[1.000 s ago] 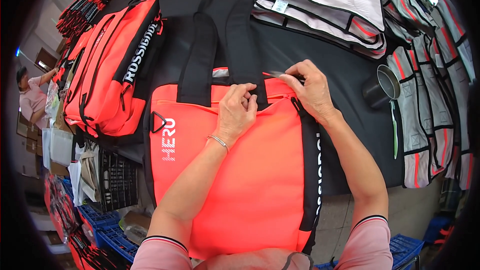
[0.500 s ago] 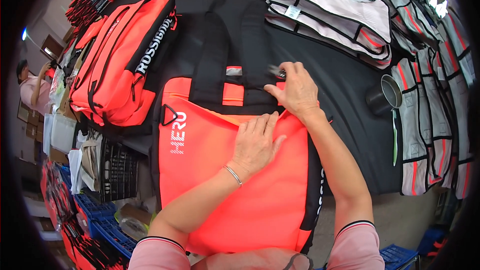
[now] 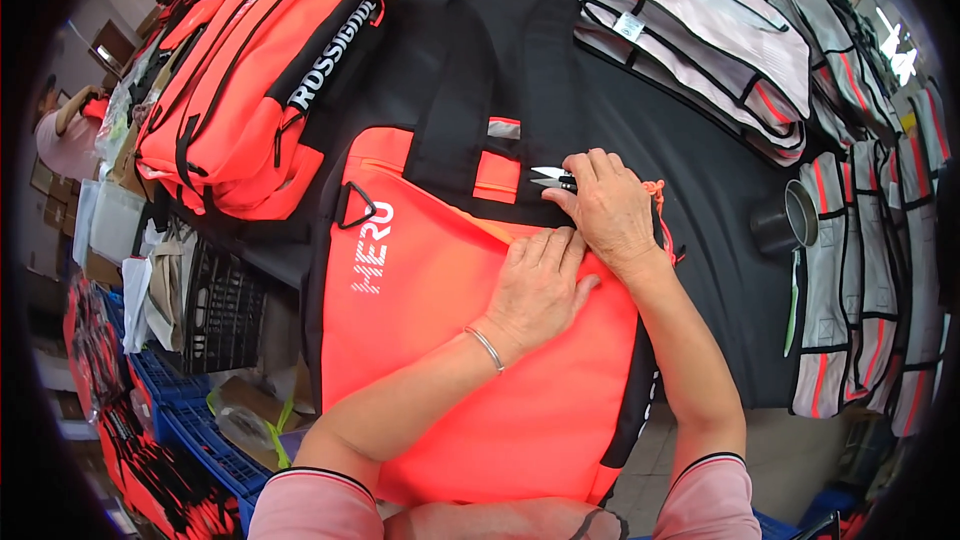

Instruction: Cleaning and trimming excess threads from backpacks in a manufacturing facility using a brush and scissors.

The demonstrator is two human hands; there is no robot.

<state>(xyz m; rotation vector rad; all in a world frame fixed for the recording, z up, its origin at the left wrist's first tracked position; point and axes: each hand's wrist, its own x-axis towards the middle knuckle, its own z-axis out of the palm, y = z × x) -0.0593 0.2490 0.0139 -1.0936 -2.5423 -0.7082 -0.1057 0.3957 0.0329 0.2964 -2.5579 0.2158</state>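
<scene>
A bright orange-red backpack (image 3: pixel 480 380) with black sides lies flat in front of me, its black shoulder straps (image 3: pixel 455 120) stretched away from me. My left hand (image 3: pixel 540 290) rests on its front panel, fingers extended and lying flat below the slanting top edge. In my right hand (image 3: pixel 612 208), near the bag's upper right corner, is a pair of small thread snips (image 3: pixel 553 178). Their blades point left, over the black strap base, and are slightly apart; my fingers hide the handle. A small orange-red patch (image 3: pixel 496 177) shows between the straps.
Another orange-red bag (image 3: pixel 235 90) lies at the upper left. Grey-white bag pieces (image 3: pixel 700 35) are stacked at the upper right, beside a dark metal cup (image 3: pixel 785 220). Grey strips (image 3: pixel 850 290) hang at the right. A black crate (image 3: pixel 225 310) stands left; a person (image 3: pixel 70 135) is beyond.
The view has shifted, so the backpack and both hands appear farther right. The snips, blurred before, now show clearly with their blades parted. An orange cord has come into sight beside my right wrist.
</scene>
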